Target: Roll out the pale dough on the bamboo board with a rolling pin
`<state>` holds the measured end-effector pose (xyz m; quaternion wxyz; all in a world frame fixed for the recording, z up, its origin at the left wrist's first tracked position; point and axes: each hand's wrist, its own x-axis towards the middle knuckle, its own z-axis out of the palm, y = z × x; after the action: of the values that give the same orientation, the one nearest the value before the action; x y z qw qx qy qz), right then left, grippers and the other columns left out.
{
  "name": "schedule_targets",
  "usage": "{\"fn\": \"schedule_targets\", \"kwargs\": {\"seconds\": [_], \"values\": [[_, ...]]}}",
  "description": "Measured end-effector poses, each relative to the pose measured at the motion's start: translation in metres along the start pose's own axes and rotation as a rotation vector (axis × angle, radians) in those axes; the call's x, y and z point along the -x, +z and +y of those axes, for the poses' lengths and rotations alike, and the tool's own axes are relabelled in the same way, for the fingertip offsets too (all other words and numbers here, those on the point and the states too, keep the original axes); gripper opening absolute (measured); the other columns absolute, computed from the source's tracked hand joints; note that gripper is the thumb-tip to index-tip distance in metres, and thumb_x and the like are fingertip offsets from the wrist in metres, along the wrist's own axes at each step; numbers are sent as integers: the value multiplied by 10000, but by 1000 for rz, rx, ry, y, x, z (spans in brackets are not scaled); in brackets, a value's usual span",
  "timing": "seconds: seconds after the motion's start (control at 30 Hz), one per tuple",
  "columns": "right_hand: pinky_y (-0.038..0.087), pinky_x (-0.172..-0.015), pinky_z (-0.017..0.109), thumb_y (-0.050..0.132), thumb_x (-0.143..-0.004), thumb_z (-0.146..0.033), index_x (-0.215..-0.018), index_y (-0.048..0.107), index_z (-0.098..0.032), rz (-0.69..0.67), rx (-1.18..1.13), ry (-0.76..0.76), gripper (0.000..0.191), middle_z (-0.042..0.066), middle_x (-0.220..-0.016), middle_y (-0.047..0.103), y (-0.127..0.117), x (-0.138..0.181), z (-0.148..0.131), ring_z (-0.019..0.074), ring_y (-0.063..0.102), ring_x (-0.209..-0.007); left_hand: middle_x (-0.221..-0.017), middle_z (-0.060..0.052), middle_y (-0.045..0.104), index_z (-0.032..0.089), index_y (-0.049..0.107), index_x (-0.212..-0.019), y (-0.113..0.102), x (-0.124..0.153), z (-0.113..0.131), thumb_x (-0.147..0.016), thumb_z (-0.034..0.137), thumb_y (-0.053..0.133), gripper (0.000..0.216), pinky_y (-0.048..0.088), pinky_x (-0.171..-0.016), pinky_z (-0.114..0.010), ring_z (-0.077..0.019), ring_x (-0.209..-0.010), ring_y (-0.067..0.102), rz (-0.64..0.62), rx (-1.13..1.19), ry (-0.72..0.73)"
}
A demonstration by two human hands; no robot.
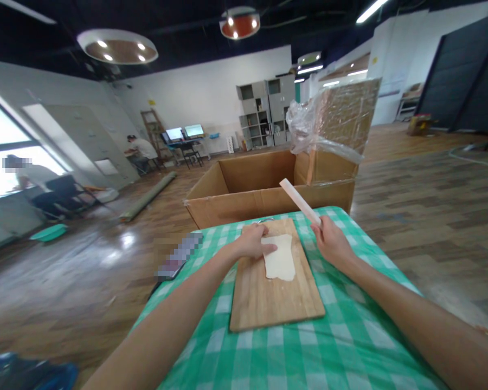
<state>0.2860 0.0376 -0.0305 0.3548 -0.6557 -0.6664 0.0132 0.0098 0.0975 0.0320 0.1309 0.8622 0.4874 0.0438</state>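
A thin, pale sheet of dough (280,259) with uneven edges lies flat on a wooden cutting board (264,303). My left hand (254,241) rests at the sheet's upper left edge, its thumb over the dough and apart from the index finger. Its other fingers are partly hidden. To the right of the board, my right hand (331,241) is closed round the lower end of a flat whitish strip (299,201), shaped like a ruler. The strip tilts up and to the left, its far end raised in front of the cardboard box, apart from the dough.
A green-and-white checked cloth (350,325) covers the table. A phone-like device (179,257), blurred out, is at its left edge. Beyond stands a large open cardboard box (244,206) with plastic-wrapped cardboard (344,116). Two people sit farther off at the left.
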Motion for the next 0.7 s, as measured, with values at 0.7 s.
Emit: {"fn": "schedule_targets", "kwargs": {"seconds": [0.7], "values": [[343,-638,320,394,-1081,-401,-1007,487,-220,-94,-36,-70,216,66,-899,677,-12,7,-4,232,630,-791,-698,-74,717,152,661,-777,-4,76,-13,-670,742,732,604,520,-561,-276,-167,-562,655,-387,675,-305]]}}
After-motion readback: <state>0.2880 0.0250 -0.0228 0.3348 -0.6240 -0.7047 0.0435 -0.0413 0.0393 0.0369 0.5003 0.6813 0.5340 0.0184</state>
